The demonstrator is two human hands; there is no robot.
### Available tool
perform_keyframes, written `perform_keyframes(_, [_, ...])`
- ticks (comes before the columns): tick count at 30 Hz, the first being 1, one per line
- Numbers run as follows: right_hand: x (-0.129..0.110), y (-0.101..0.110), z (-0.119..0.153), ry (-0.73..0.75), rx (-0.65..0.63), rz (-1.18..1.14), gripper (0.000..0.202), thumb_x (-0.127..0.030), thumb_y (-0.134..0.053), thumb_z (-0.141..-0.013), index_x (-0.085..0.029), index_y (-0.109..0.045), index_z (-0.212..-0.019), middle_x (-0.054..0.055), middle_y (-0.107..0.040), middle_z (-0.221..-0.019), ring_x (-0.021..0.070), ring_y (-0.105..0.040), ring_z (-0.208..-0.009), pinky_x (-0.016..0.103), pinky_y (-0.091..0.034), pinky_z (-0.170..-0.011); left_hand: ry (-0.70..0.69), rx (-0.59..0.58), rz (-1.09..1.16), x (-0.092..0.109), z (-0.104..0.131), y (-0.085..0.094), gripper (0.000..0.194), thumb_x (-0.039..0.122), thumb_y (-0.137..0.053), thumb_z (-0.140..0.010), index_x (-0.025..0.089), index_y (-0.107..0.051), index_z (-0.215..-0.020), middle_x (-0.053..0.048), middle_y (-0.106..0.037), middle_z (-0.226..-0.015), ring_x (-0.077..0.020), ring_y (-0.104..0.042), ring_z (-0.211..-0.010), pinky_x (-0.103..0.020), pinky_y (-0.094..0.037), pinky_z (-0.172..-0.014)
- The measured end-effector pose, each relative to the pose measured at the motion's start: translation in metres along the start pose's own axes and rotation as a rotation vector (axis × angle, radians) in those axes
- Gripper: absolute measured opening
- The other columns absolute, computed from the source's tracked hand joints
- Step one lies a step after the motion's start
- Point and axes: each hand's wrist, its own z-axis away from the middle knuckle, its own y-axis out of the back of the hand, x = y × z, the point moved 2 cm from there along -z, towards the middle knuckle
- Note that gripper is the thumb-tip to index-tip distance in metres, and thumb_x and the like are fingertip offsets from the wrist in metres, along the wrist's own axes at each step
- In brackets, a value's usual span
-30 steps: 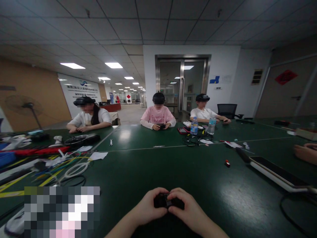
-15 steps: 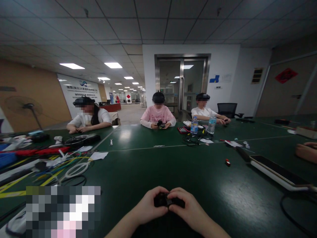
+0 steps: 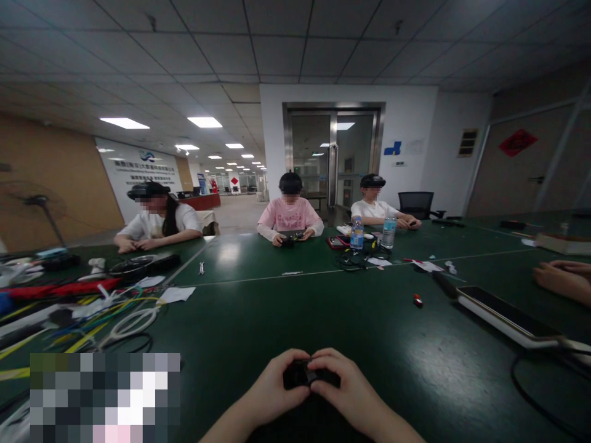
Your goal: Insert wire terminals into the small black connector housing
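Near the front edge of the dark green table [image 3: 258, 314], a small black object [image 3: 296, 373] sits between my two hands. My left hand [image 3: 281, 384] grips its left end with thumb and fingers. On the other end, my right hand [image 3: 339, 381] is closed in the same way, and the two sets of fingertips nearly meet in the middle. The fingers cover much of the object, so its exact shape is unclear.
Cables [image 3: 133, 323] and papers [image 3: 176, 295] lie at the left. A small red item [image 3: 417, 300] and a phone-like device [image 3: 508, 314] are on the right. Bottles [image 3: 388, 234] stand farther back. Three people sit opposite; another person's hands [image 3: 563, 280] rest at the right edge.
The view has turned slightly right, so the surroundings appear shifted left. My hands keep their hold on the black object. The person in pink has lowered the item in their hands.
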Motion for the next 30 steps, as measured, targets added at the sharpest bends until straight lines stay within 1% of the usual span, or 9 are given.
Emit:
perform_keyframes(4, [0.000,-0.001,0.000,0.010,-0.001,0.007,0.024,-0.013,-0.062,-0.072,-0.024,-0.069,-0.092,0.003,-0.061,-0.106,0.0207,-0.059,-0.101,0.031,-0.043,-0.091,-0.027,0.010,-0.029,0.000,0.000,0.000,0.044,0.016,-0.064,-0.069,0.021,-0.055,-0.112,-0.004,-0.061,-0.108,-0.0211,-0.057,-0.101,-0.032,-0.043,-0.092])
perform_keyframes(8, [0.003,-0.001,-0.001,0.012,0.013,0.027,0.024,-0.013,-0.062,-0.072,-0.024,-0.068,-0.092,0.004,-0.061,-0.108,0.0210,-0.058,-0.102,0.032,-0.043,-0.092,-0.072,0.032,-0.079,0.003,0.001,-0.001,0.036,0.016,-0.064,-0.070,0.021,-0.059,-0.106,-0.003,-0.060,-0.100,-0.0195,-0.057,-0.094,-0.029,-0.046,-0.083])
perform_keyframes(10, [0.004,-0.001,-0.001,0.000,0.016,0.042,0.023,-0.014,-0.062,-0.072,-0.024,-0.068,-0.092,0.004,-0.060,-0.111,0.0215,-0.057,-0.105,0.033,-0.041,-0.094,-0.090,0.048,-0.087,0.005,0.001,-0.001,0.035,0.015,-0.064,-0.070,0.021,-0.059,-0.104,-0.003,-0.058,-0.100,-0.0190,-0.057,-0.094,-0.028,-0.046,-0.082])
perform_keyframes(15, [0.004,0.001,0.000,-0.029,-0.001,0.037,0.023,-0.017,-0.061,-0.074,-0.026,-0.069,-0.093,0.003,-0.058,-0.115,0.0227,-0.054,-0.110,0.036,-0.040,-0.097,-0.037,0.014,-0.125,0.005,0.001,0.000,0.038,0.017,-0.065,-0.070,0.021,-0.058,-0.108,-0.004,-0.061,-0.103,-0.0196,-0.057,-0.095,-0.030,-0.045,-0.085])
perform_keyframes(17, [0.003,0.004,-0.001,-0.014,0.063,-0.018,0.021,-0.020,-0.061,-0.074,-0.026,-0.069,-0.092,0.003,-0.060,-0.115,0.0237,-0.054,-0.110,0.037,-0.040,-0.097,-0.007,0.015,-0.113,0.003,0.001,0.000,0.040,0.018,-0.066,-0.070,0.022,-0.058,-0.109,-0.004,-0.062,-0.105,-0.0200,-0.057,-0.095,-0.031,-0.045,-0.085])
perform_keyframes(19, [0.005,0.011,-0.003,-0.008,0.172,-0.083,0.021,-0.025,-0.062,-0.075,-0.026,-0.068,-0.094,0.004,-0.063,-0.111,0.0249,-0.055,-0.108,0.039,-0.039,-0.097,0.019,0.026,-0.091,0.000,0.000,0.001,0.042,0.018,-0.068,-0.069,0.022,-0.057,-0.110,-0.004,-0.062,-0.106,-0.0205,-0.057,-0.096,-0.032,-0.045,-0.086])
perform_keyframes(22, [0.011,0.021,-0.005,-0.043,0.298,-0.160,0.024,-0.033,-0.065,-0.073,-0.024,-0.068,-0.095,0.004,-0.068,-0.098,0.0252,-0.059,-0.098,0.040,-0.042,-0.092,0.056,0.042,-0.053,-0.005,0.000,0.001,0.045,0.019,-0.069,-0.069,0.021,-0.056,-0.112,-0.004,-0.061,-0.110,-0.0211,-0.057,-0.099,-0.034,-0.044,-0.089])
perform_keyframes(26, [0.019,0.028,-0.008,-0.052,0.369,-0.300,0.033,-0.038,-0.070,-0.069,-0.022,-0.067,-0.098,0.005,-0.068,-0.096,0.0244,-0.061,-0.095,0.038,-0.046,-0.087,0.080,0.028,-0.003,-0.008,0.000,0.002,0.047,0.022,-0.069,-0.070,0.021,-0.055,-0.115,-0.005,-0.060,-0.115,-0.0218,-0.056,-0.103,-0.035,-0.043,-0.092])
perform_keyframes(30, [0.019,0.034,-0.007,-0.038,0.448,-0.399,0.042,-0.040,-0.075,-0.064,-0.023,-0.065,-0.102,0.006,-0.068,-0.098,0.0243,-0.061,-0.094,0.039,-0.047,-0.087,0.063,0.042,0.016,-0.005,0.000,0.003,0.048,0.021,-0.070,-0.069,0.022,-0.055,-0.114,-0.004,-0.060,-0.113,-0.0221,-0.055,-0.104,-0.035,-0.042,-0.094])
